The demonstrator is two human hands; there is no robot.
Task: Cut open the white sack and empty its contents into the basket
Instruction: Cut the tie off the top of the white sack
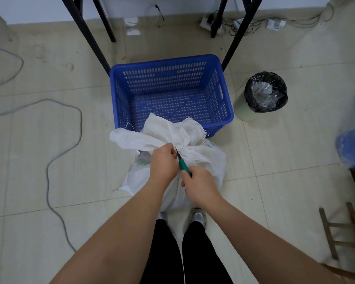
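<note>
A grey cable [49, 160] loops across the tiled floor at the left. The white sack [201, 158] stands upright on the floor just before the person's shoes, its tied neck gathered, its loose top flap overlapping the near rim of the blue slatted basket [172, 83]. The left hand [164, 162] is closed around the bunched neck. The right hand [201, 187] grips a green-handled cutter [182, 163], its dark tip at the tie. To the right stands a black-lined waste bin [265, 93], apart from the basket.
</note>
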